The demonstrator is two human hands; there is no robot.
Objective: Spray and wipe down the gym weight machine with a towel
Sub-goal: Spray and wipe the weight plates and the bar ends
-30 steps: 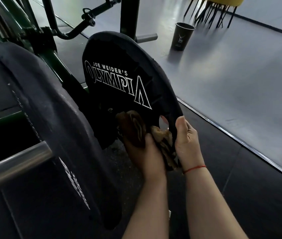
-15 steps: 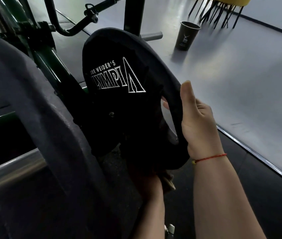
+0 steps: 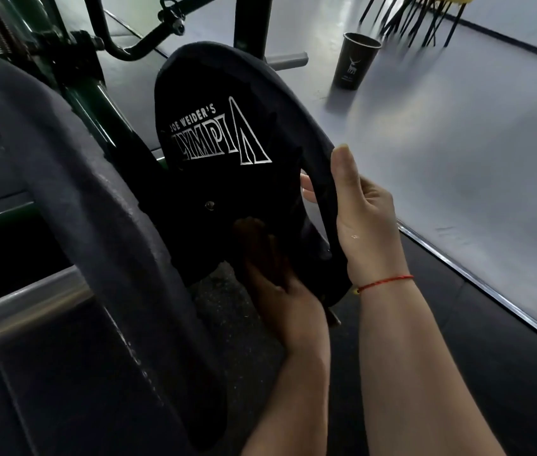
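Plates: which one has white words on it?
The far plate, which the right hand grips by its rim, bears white letters. The near plate on the left shows none here.

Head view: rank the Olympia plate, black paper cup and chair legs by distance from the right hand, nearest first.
1. Olympia plate: the right hand grips its rim, thumb along the edge.
2. paper cup: stands on the grey floor beyond the plate.
3. chair legs: behind the cup, at the frame's top edge.
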